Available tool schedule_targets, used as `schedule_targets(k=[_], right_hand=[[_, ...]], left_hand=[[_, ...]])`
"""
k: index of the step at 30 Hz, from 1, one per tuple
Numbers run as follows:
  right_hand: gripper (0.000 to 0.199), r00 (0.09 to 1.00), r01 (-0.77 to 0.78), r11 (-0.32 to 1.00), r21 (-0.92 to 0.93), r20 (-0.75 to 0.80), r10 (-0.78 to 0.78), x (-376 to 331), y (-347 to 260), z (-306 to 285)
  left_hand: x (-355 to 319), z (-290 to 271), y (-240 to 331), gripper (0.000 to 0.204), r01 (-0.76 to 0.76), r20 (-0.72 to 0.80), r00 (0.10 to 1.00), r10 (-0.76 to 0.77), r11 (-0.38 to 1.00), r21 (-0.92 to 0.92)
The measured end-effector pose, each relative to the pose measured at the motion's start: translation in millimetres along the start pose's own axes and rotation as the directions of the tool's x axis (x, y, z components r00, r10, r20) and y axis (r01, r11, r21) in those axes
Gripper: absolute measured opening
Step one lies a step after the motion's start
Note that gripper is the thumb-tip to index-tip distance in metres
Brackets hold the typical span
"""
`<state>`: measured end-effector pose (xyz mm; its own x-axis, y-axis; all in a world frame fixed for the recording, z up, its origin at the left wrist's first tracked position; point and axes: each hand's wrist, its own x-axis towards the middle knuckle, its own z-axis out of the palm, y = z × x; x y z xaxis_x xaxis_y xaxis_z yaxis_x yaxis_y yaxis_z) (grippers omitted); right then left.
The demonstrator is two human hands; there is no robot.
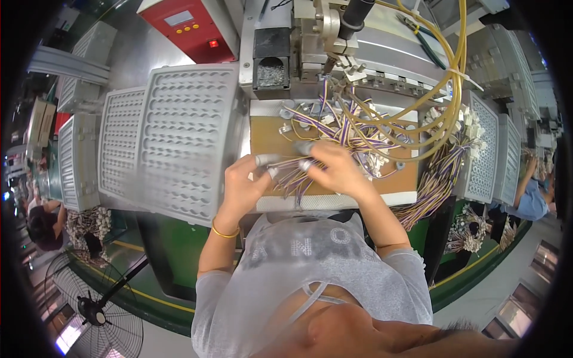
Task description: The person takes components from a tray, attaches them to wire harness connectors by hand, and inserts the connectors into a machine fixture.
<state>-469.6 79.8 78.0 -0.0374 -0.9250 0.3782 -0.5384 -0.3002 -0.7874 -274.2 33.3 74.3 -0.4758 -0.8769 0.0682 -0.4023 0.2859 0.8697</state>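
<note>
While closed on striped wire bundle (298, 170) at frame centre, left hand (242, 185) and right hand (337, 170) over brown surface (268, 140); grey moulded tray (185, 137) left, black bin (271, 71) of metal bits above.

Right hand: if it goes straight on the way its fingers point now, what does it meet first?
The right hand points left, so it would probably first meet the capped fingertips of the left hand, over the striped wires. Depth is unclear.

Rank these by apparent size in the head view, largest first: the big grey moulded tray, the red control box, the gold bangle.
1. Grey moulded tray
2. Red control box, though it sits farther from the camera
3. Gold bangle on the left wrist
</note>
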Motion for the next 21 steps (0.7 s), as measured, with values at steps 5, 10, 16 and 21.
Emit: schedule_targets(k=[5,10,16,21], right_hand=[[0.009,0.972,0.082,0.997,0.015,0.222,-0.083,3.3,1.9,10.0],[0.008,0.975,0.086,0.993,0.081,0.196,-0.101,1.7,3.3,6.3],[0.012,0.985,-0.057,0.991,0.122,0.168,0.035,-4.1,-0.8,-4.5],[0.005,0.954,-0.259,0.91,0.324,0.236,0.188,-10.9,-7.9,-4.5]], left_hand=[[-2.3,-0.1,12.3,0.025,-0.179,-0.122,0.974,0.191,0.978,0.107],[-2.8,-2.9,11.1,0.029,-0.211,-0.079,0.974,0.21,0.978,0.006],[-2.8,-24.0,-48.0,0.043,0.052,-0.266,0.945,0.192,0.713,0.7],[4.1,-17.7,-80.5,0.028,0.2,-0.368,0.917,0.156,0.619,0.76]])
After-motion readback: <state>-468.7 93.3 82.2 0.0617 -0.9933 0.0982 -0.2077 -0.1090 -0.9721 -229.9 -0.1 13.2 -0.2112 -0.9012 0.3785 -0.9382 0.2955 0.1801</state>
